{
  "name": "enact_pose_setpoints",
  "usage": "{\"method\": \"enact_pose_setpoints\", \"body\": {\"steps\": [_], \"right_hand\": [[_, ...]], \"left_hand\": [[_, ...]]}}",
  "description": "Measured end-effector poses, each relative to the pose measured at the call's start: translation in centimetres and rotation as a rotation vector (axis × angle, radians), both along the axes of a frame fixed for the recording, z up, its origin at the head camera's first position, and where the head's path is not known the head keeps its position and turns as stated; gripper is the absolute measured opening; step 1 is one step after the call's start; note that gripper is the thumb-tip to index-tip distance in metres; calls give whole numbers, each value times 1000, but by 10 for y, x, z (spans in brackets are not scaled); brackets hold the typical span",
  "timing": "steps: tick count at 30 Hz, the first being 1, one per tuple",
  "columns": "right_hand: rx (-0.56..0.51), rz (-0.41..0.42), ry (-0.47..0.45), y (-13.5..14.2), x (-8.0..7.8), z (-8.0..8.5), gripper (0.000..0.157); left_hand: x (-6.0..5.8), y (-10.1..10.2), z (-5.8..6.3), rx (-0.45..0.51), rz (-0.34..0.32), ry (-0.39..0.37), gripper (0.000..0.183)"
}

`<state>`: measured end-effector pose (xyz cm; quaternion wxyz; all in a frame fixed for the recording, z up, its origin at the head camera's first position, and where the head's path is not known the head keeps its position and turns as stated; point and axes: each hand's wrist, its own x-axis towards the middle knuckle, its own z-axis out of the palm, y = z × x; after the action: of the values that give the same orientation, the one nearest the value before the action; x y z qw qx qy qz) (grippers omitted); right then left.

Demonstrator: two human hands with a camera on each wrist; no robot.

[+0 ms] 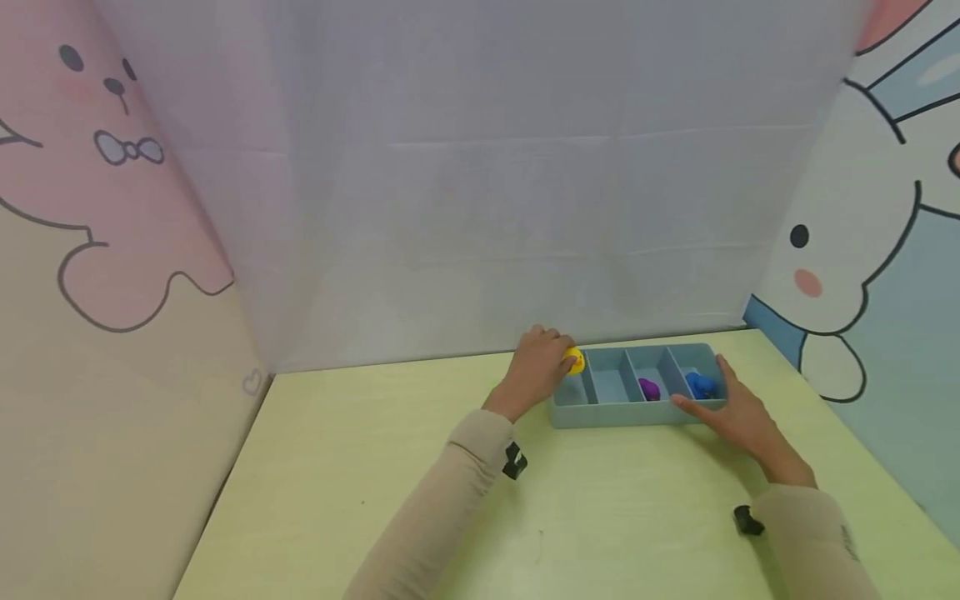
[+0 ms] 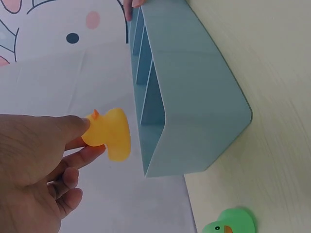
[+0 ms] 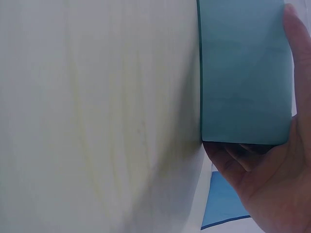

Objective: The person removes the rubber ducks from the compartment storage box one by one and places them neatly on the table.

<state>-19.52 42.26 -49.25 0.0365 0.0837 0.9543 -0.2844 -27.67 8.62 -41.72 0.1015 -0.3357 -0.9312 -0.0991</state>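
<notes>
My left hand (image 1: 532, 371) pinches a yellow toy duck (image 2: 118, 136) between thumb and fingertips. In the left wrist view the duck is beside the open top of a blue-grey divided box (image 1: 630, 415); from the head it overlaps the leftmost compartment. My right hand (image 1: 746, 421) grips the box's right end, thumb along the front rim and fingers round the end wall (image 3: 245, 97). A blue toy (image 1: 701, 385) lies in the rightmost compartment, and a purple toy (image 1: 649, 389) sits in the one beside it.
A green toy duck (image 2: 235, 222) rests on the table near the box's left end, hidden in the head view. The pale yellow table (image 1: 360, 467) meets a white cloth wall (image 1: 465, 242) close behind the box. Cartoon-printed side walls stand left and right.
</notes>
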Motion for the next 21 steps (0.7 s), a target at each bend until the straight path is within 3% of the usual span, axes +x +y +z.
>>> {"method": "enact_pose_setpoints", "body": {"steps": [10, 21], "right_hand": [[-14, 14, -2, -3, -3, 2, 118], [-2, 7, -19, 0, -2, 1, 119]], "left_hand": [[-9, -27, -1, 9, 40, -28, 29], [-11, -46, -10, -27, 48, -52, 31]]}}
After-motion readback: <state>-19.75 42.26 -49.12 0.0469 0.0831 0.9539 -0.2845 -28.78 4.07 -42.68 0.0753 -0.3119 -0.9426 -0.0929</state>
